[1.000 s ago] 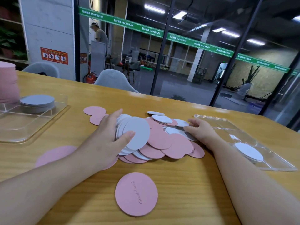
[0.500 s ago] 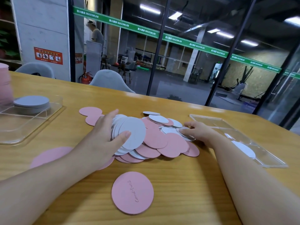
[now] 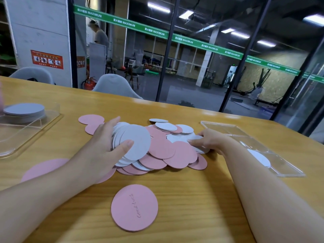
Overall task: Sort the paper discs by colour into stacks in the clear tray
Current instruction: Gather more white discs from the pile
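- Against the frame of a second ago, we see little change on the pale wooden table (image 3: 184, 199): our view has swung a touch to the right, so the tall pink stack at the far left has all but left the picture. Both hands stay where they were.
- Nearest us, one round pink paper disc with faint cursive lettering (image 3: 134, 207) lies alone and flat on the wood.
- Our left hand (image 3: 103, 148) grips a fanned bundle of white paper discs (image 3: 135, 143), thumb on the top disc and fingers curled behind. We cannot count the sheets in it.
- Part of a large pink disc (image 3: 44, 168) shows from under our left forearm.
- Our right hand (image 3: 209, 140) rests on the right edge of the loose heap of pink and white paper discs (image 3: 168, 151), its fingers curled on a white disc there. Whether they pinch it we cannot tell.
- The heap overlaps too much for a full count. Beyond it, two more pink discs (image 3: 91, 119) lie apart at the left.
- We count two trays. The clear plastic tray on the right (image 3: 228, 128) holds one white disc (image 3: 259, 159), partly hidden by our forearm.
- The clear plastic tray on the left (image 3: 26, 137) holds a low stack of white discs (image 3: 24, 111) in its far compartment.
- Farthest off, two grey chairs (image 3: 115, 85) stand at the table's back edge, before a glass wall with a green banner (image 3: 175, 38).
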Tool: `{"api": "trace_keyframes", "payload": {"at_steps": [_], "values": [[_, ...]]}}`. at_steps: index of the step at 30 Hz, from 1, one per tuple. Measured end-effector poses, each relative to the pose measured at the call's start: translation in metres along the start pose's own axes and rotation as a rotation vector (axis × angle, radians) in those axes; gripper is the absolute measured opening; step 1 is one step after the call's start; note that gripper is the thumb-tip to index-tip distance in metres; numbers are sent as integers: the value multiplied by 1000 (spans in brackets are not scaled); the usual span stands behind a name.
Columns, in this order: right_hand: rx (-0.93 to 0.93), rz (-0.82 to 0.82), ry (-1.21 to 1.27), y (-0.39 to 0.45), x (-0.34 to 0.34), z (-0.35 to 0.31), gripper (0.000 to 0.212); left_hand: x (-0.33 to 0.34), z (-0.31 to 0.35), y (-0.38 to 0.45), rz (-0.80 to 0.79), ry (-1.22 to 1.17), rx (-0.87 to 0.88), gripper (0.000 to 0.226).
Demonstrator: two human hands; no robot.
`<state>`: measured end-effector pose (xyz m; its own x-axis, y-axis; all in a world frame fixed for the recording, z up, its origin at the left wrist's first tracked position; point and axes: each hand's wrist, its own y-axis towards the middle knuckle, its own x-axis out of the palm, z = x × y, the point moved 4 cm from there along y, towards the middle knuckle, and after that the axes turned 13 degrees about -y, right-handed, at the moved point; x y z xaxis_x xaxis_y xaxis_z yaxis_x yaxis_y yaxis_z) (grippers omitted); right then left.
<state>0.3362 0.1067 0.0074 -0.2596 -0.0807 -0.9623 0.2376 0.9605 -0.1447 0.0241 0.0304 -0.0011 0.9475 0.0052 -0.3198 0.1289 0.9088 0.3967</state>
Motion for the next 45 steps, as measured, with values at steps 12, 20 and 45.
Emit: {"api": "trace_keyframes", "payload": {"at_steps": [12, 20, 45], "values": [[65, 123, 307, -11, -8, 4, 52, 0, -1, -1, -3, -5, 14, 70], [135, 216, 396, -21, -18, -1, 31, 1, -2, 1, -6, -1, 16, 70], [-662, -15, 635, -84, -58, -97, 17, 1, -6, 5, -57, -87, -27, 72]]}}
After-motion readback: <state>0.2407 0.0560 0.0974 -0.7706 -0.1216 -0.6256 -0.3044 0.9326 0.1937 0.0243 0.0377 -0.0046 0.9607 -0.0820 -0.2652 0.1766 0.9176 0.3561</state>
